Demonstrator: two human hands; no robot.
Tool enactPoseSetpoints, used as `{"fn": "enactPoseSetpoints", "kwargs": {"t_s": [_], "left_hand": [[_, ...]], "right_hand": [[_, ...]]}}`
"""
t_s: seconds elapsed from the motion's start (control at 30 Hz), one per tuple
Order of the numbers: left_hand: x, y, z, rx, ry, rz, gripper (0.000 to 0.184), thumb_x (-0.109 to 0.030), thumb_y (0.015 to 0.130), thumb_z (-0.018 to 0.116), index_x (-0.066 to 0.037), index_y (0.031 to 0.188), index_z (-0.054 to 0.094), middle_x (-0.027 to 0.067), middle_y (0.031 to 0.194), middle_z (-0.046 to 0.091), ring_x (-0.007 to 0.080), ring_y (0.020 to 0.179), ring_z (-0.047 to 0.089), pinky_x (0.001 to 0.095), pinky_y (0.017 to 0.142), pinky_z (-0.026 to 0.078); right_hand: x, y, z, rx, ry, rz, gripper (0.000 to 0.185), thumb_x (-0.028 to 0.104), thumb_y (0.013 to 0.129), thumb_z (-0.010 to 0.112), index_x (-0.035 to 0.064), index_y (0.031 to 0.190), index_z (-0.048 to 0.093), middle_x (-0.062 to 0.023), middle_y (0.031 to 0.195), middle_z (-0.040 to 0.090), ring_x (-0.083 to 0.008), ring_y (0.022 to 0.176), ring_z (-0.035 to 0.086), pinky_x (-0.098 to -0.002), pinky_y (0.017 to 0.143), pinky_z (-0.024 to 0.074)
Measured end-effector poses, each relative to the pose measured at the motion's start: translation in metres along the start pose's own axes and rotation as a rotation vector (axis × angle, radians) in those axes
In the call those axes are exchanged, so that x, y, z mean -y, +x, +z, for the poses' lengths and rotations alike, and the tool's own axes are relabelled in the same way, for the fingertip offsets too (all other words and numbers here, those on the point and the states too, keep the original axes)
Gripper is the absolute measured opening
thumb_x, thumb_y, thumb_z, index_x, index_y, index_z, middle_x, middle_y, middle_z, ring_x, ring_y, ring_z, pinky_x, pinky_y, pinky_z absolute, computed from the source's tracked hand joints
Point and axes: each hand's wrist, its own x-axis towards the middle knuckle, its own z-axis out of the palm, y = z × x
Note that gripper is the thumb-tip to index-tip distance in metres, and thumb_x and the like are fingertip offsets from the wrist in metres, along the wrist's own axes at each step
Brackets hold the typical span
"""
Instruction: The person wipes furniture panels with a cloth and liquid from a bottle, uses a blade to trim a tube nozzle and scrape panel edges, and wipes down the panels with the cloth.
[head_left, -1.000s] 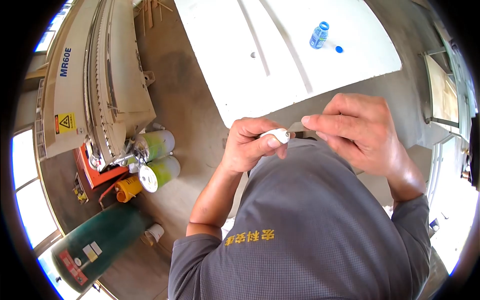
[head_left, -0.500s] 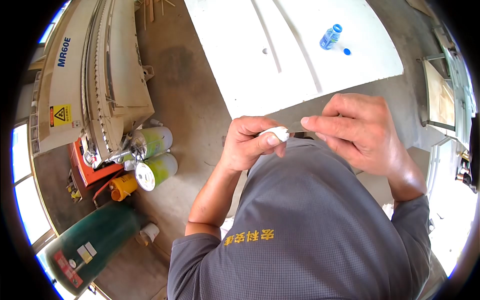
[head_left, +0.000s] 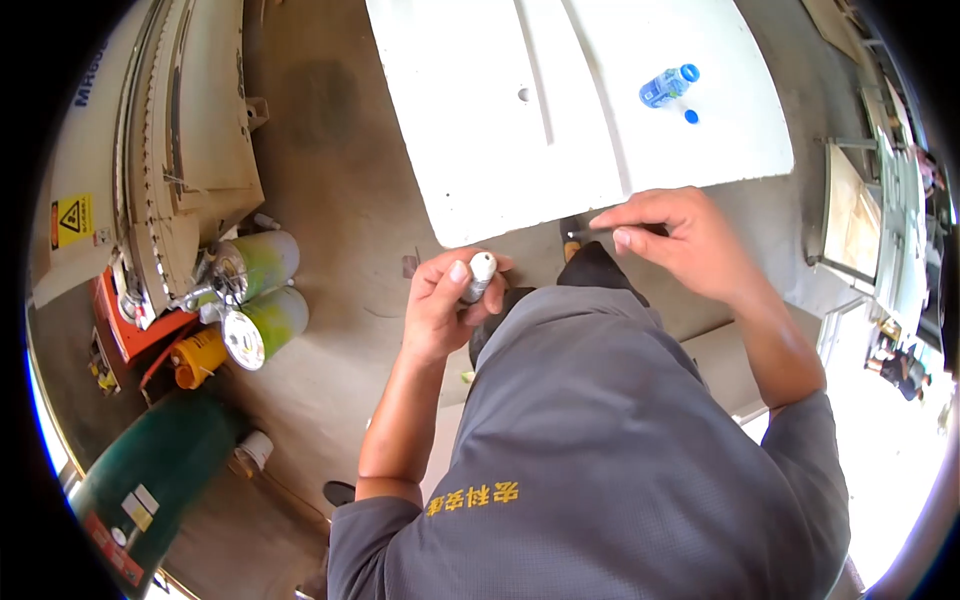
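My left hand is closed around a small white nozzle-like piece, its round tip with a dark hole facing up. To the right, my right hand is apart from it, with thumb and index finger pinched on a thin, blurred object too small to name. Beyond my hands, a blue-labelled bottle lies or leans on the white board, its blue cap off beside it.
At the left stand a large machine, green-white drums, a yellow bucket, a dark green tank and a white cup. Distant people show at the far right.
My hands have moved apart. The left one has shifted left and down and turned the white piece upright; the thin flat thing has left its tip. The view has shifted too.
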Motion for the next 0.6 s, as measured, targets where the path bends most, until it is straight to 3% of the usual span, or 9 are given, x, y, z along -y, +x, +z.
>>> {"fn": "enactPoseSetpoints", "kwargs": {"t_s": [0.07, 0.1, 0.27, 0.3, 0.37, 0.6], "left_hand": [[0.018, 0.001, -0.006, -0.084, -0.025, -0.020, 0.050, -0.039, 0.101, 0.052, 0.008, 0.109, 0.065, 0.0077, 0.066, 0.060, 0.0057, 0.044, 0.035, 0.0219, 0.040, 0.028], [0.028, 0.002, -0.007, -0.163, -0.041, -0.056, 0.049, -0.039, 0.101, 0.052, 0.008, 0.109, 0.065, 0.0075, 0.066, 0.060, 0.0057, 0.043, 0.034, 0.0219, 0.040, 0.027], [0.093, 0.013, -0.002, -0.530, -0.117, -0.165, 0.047, -0.040, 0.100, 0.055, 0.006, 0.110, 0.065, 0.0061, 0.066, 0.059, 0.0060, 0.042, 0.033, 0.0226, 0.039, 0.025], [0.108, 0.016, 0.001, -0.580, -0.170, -0.181, 0.048, -0.041, 0.099, 0.056, 0.005, 0.111, 0.065, 0.0059, 0.065, 0.058, 0.0062, 0.042, 0.033, 0.0230, 0.038, 0.024], [0.139, 0.019, 0.006, -0.641, -0.270, -0.182, 0.046, -0.039, 0.100, 0.056, 0.005, 0.111, 0.066, 0.0059, 0.071, 0.063, 0.0049, 0.044, 0.032, 0.0210, 0.041, 0.023], [0.211, 0.042, 0.015, -0.665, -0.497, -0.291, 0.045, -0.036, 0.101, 0.055, 0.006, 0.113, 0.066, 0.0075, 0.072, 0.063, 0.0058, 0.047, 0.034, 0.0221, 0.044, 0.025]], "right_hand": [[-0.035, 0.023, -0.017, -0.011, -0.068, 0.089, 0.020, 0.000, 0.091, 0.062, 0.0000, 0.108, 0.073, -0.0057, 0.091, 0.067, -0.0109, 0.080, 0.057, -0.0256, 0.072, 0.0459], [-0.056, 0.038, -0.025, -0.026, -0.167, 0.053, 0.022, 0.005, 0.090, 0.065, 0.0065, 0.109, 0.074, -0.0057, 0.082, 0.063, -0.0148, 0.073, 0.057, -0.0309, 0.067, 0.0460], [-0.148, 0.119, -0.049, 0.032, -0.361, -0.026, 0.023, 0.008, 0.088, 0.069, 0.0130, 0.109, 0.075, -0.0052, 0.077, 0.059, -0.0208, 0.069, 0.057, -0.0327, 0.064, 0.0471], [-0.169, 0.137, -0.051, 0.021, -0.496, -0.134, 0.023, 0.008, 0.087, 0.070, 0.0143, 0.108, 0.075, -0.0042, 0.077, 0.058, -0.0201, 0.066, 0.057, -0.0327, 0.061, 0.0474], [-0.207, 0.168, -0.054, 0.034, -0.697, -0.302, 0.025, 0.007, 0.084, 0.072, 0.0178, 0.106, 0.076, -0.0023, 0.076, 0.057, -0.0183, 0.059, 0.057, -0.0329, 0.052, 0.0468], [-0.264, 0.220, -0.048, 0.139, -0.805, -0.329, 0.027, 0.007, 0.085, 0.071, 0.0199, 0.108, 0.076, -0.0028, 0.076, 0.056, -0.0189, 0.057, 0.055, -0.0334, 0.050, 0.0450]]}}
